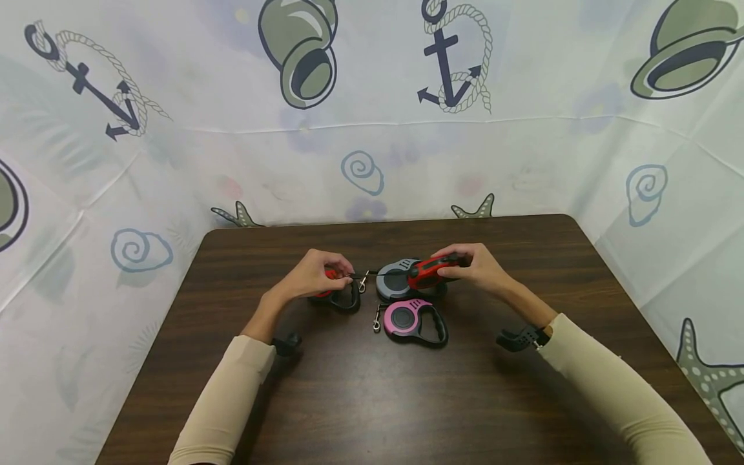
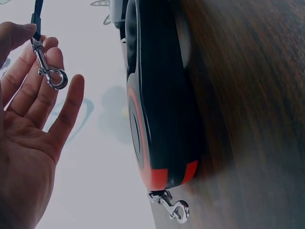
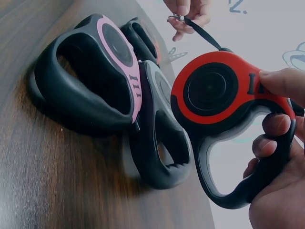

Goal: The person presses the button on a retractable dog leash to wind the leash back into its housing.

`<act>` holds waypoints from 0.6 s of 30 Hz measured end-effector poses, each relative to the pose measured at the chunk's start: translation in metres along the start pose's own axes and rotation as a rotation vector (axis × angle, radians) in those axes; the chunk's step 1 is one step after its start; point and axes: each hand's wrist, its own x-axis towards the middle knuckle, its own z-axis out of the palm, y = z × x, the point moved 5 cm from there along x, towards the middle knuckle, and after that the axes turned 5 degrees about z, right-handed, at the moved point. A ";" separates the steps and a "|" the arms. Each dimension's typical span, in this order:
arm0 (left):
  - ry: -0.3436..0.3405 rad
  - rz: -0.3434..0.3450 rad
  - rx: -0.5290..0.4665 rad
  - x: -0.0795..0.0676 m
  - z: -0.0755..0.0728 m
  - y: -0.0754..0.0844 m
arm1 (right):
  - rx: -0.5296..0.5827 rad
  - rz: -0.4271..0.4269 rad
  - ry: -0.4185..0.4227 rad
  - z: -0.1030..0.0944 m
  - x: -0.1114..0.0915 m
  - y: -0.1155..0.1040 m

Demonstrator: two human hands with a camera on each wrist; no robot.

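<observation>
A red and black retractable dog leash [image 1: 427, 272] is raised over the table in my right hand [image 1: 473, 263], whose fingers go through its handle loop in the right wrist view, the thumb by its top buttons. From its nose a black strap [image 3: 205, 34] stretches to my left hand [image 1: 321, 274]. There, thumb and fingers pinch the strap's end, just above a silver snap hook [image 2: 49, 71]. Below the left hand lies a second red and black leash [image 2: 164, 95], partly hidden in the head view. A grey leash [image 1: 392, 283] lies beneath the held one.
A pink and black leash [image 1: 405, 317] lies nearest me, with its metal hook [image 1: 376, 323] on its left. Another snap hook [image 1: 363, 283] lies beside the grey leash. The dark wooden table [image 1: 372, 400] meets a patterned cloth [image 1: 407, 168] behind.
</observation>
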 end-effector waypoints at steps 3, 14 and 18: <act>0.000 0.013 -0.010 0.001 0.002 0.001 | 0.008 0.005 -0.004 0.003 0.001 -0.002; -0.023 0.042 -0.008 0.005 0.007 0.004 | 0.047 -0.007 -0.017 0.014 0.005 -0.002; -0.030 0.045 -0.013 0.006 0.010 0.004 | 0.059 -0.002 -0.021 0.019 0.006 -0.004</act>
